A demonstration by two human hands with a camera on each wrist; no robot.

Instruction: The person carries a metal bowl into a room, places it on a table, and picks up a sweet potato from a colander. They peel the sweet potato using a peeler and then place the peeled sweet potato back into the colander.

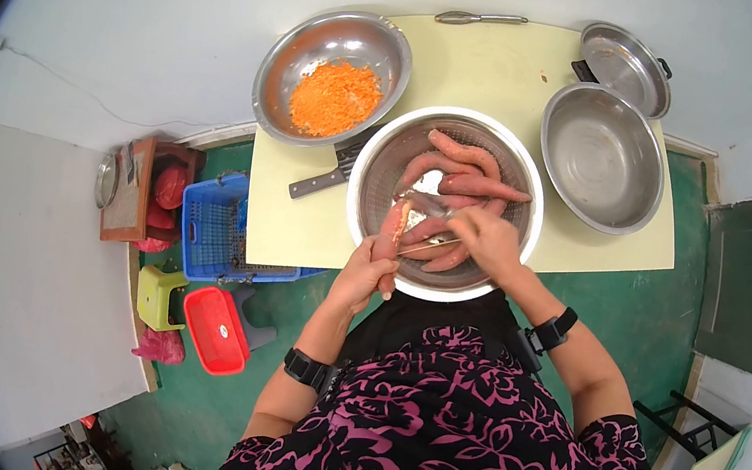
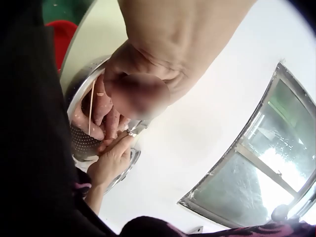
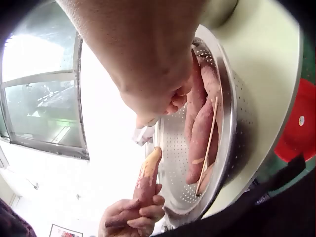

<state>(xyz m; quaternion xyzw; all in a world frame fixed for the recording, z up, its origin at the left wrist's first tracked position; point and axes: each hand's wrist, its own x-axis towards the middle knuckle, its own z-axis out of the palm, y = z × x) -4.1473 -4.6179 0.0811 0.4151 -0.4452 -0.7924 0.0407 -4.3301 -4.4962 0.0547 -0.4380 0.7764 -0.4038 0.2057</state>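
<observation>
My left hand (image 1: pixel 362 277) grips a sweet potato (image 3: pixel 146 177) by its lower end. Its upper part is peeled to yellow flesh, while red skin covers the rest. Just right of it, my right hand (image 1: pixel 489 242) holds a metal peeler (image 2: pixel 140 127), blurred in the head view and mostly hidden by the fingers. Both hands work over a perforated steel colander (image 1: pixel 533 176). Several unpeeled sweet potatoes (image 1: pixel 466 151) lie inside it, with a thin wooden stick (image 3: pixel 208 143) across some of them near the rim.
A steel bowl of shredded orange vegetable (image 1: pixel 336 101) stands back left. A dark-handled knife (image 1: pixel 316 183) lies left of the colander. To the right are a steel basin (image 1: pixel 601 157) and a shallow pan (image 1: pixel 630 64). A metal utensil (image 1: pixel 481 19) rests along the back edge.
</observation>
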